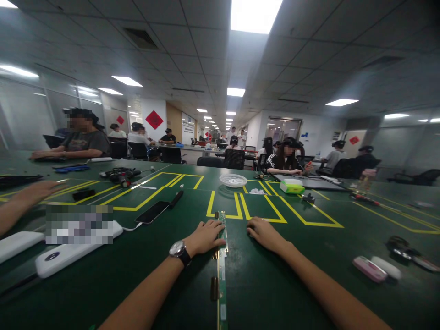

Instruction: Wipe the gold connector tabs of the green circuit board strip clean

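A long, narrow green circuit board (223, 275) lies lengthwise before me, with brown flexible connectors along its left edge. My left hand (205, 236), with a watch (178, 249) on the wrist, holds the far part of this board. Its thumb and fingers touch the board and cover some of its left side. Right of the board, my right hand (266, 234) rests on the green table (275, 284). Its fingers are loosely curled, apart from the board, and nothing shows in them; the palm is hidden.
Another person's hand (44, 189) reaches in from the left. Near it are a white power strip (79, 250) and a phone (154, 212) on a cable. A white round basket (233, 180) stands beyond the yellow tape outlines. Rightward lie a green tissue pack (292, 186) and a pink case (369, 268).
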`<move>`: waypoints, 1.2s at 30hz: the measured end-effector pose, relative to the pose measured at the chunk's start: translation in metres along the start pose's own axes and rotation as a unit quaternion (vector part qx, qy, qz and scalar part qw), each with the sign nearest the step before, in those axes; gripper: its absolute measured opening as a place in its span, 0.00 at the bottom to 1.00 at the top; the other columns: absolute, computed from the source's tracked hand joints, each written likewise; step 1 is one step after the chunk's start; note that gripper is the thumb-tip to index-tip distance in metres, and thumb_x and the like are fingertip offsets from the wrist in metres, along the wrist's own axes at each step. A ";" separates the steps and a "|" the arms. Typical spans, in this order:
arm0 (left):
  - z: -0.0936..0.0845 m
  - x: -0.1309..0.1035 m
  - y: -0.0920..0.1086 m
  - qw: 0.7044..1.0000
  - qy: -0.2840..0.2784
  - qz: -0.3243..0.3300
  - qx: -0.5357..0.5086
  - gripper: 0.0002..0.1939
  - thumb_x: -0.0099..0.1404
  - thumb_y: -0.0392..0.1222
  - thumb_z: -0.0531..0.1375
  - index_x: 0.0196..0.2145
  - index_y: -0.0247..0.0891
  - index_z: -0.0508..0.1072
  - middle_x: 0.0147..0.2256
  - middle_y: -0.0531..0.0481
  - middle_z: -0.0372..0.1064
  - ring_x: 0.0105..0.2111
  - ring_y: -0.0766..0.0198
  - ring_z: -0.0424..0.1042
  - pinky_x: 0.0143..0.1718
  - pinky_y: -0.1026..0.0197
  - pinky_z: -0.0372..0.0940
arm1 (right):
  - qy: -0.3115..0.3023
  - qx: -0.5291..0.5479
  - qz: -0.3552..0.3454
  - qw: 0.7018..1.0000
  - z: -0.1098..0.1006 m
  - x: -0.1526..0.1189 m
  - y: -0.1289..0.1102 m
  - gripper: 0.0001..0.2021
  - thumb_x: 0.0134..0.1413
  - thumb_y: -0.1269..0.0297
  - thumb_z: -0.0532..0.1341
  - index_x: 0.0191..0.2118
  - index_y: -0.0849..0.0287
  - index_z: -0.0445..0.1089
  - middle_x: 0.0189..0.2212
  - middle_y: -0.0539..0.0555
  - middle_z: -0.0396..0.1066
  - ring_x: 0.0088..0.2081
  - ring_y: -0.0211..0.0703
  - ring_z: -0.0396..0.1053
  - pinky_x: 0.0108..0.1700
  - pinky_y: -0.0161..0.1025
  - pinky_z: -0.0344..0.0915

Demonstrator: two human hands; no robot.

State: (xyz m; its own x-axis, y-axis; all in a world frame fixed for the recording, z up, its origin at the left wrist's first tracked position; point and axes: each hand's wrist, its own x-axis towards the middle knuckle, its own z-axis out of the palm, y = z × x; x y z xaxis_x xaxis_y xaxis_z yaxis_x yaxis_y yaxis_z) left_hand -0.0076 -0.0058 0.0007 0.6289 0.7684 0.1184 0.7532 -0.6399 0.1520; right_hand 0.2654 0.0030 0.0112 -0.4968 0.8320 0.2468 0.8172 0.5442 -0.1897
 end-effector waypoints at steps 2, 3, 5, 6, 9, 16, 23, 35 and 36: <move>0.001 0.000 0.000 1.000 -0.002 -0.001 0.004 0.28 0.68 0.59 0.50 0.61 0.46 0.55 0.62 0.44 0.51 0.60 0.48 0.51 0.52 0.44 0.53 | -0.007 0.064 -0.106 0.992 0.003 0.000 -0.020 0.11 0.59 0.69 0.54 0.43 0.59 0.70 0.44 0.57 0.69 0.47 0.43 0.66 0.52 0.39 0.60; 0.001 0.000 0.000 1.000 -0.004 -0.002 0.006 0.29 0.68 0.59 0.50 0.61 0.45 0.55 0.62 0.44 0.51 0.60 0.48 0.51 0.52 0.44 0.53 | -0.015 0.087 -0.150 0.985 0.003 -0.001 -0.029 0.12 0.58 0.72 0.53 0.45 0.59 0.70 0.45 0.57 0.68 0.48 0.42 0.65 0.53 0.39 0.60; 0.000 -0.001 0.000 1.000 -0.008 -0.001 0.008 0.29 0.68 0.59 0.50 0.62 0.45 0.54 0.63 0.44 0.50 0.60 0.49 0.51 0.52 0.44 0.53 | -0.029 0.116 -0.210 0.970 0.002 -0.003 -0.042 0.15 0.58 0.75 0.52 0.47 0.57 0.68 0.48 0.55 0.67 0.50 0.40 0.64 0.54 0.39 0.59; 0.000 -0.001 0.000 1.000 -0.010 0.000 0.008 0.29 0.68 0.60 0.49 0.62 0.45 0.54 0.63 0.44 0.50 0.60 0.49 0.51 0.52 0.44 0.53 | -0.028 0.122 -0.222 0.967 0.001 -0.004 -0.046 0.15 0.58 0.75 0.52 0.48 0.57 0.68 0.49 0.55 0.67 0.51 0.40 0.64 0.55 0.39 0.59; -0.002 -0.001 0.000 1.000 -0.016 0.002 0.006 0.32 0.67 0.62 0.48 0.63 0.44 0.52 0.63 0.43 0.49 0.60 0.48 0.50 0.52 0.42 0.52 | 0.020 0.116 -0.198 0.973 0.001 -0.004 -0.045 0.14 0.57 0.75 0.54 0.47 0.57 0.68 0.47 0.56 0.67 0.50 0.41 0.64 0.54 0.40 0.60; -0.002 -0.001 0.002 0.999 -0.034 -0.003 0.007 0.34 0.67 0.64 0.47 0.63 0.45 0.50 0.64 0.43 0.46 0.61 0.47 0.47 0.54 0.41 0.50 | 0.073 0.051 -0.095 0.991 0.017 0.000 -0.029 0.05 0.56 0.67 0.59 0.37 0.60 0.70 0.37 0.56 0.69 0.42 0.44 0.66 0.46 0.41 0.61; -0.002 -0.001 0.007 0.999 -0.034 -0.010 0.010 0.31 0.68 0.61 0.48 0.63 0.46 0.51 0.64 0.44 0.46 0.61 0.46 0.47 0.54 0.41 0.49 | 0.076 0.034 -0.079 0.993 0.028 0.005 -0.039 0.05 0.57 0.67 0.59 0.36 0.60 0.71 0.35 0.56 0.68 0.40 0.43 0.65 0.44 0.39 0.61; 0.000 0.000 0.006 0.999 -0.034 -0.015 0.009 0.32 0.68 0.62 0.47 0.63 0.45 0.50 0.64 0.43 0.45 0.61 0.46 0.46 0.54 0.40 0.48 | 0.075 0.050 -0.099 0.991 0.025 0.003 -0.038 0.06 0.56 0.69 0.58 0.37 0.61 0.72 0.36 0.55 0.68 0.41 0.42 0.65 0.45 0.38 0.60; 0.000 0.000 0.006 0.999 -0.036 -0.016 0.007 0.32 0.68 0.62 0.46 0.63 0.45 0.50 0.64 0.43 0.45 0.61 0.46 0.46 0.54 0.41 0.48 | 0.074 0.049 -0.096 0.991 0.025 0.003 -0.038 0.06 0.56 0.69 0.58 0.37 0.61 0.72 0.36 0.55 0.69 0.41 0.43 0.65 0.44 0.39 0.61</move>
State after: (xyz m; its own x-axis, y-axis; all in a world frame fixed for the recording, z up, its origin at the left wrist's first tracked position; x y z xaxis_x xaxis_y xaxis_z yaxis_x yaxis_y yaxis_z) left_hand -0.0031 -0.0092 0.0017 0.6161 0.7865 0.0430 0.7755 -0.6153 0.1415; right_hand 0.2254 -0.0124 -0.0045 -0.5862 0.6906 0.4237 0.6754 0.7054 -0.2152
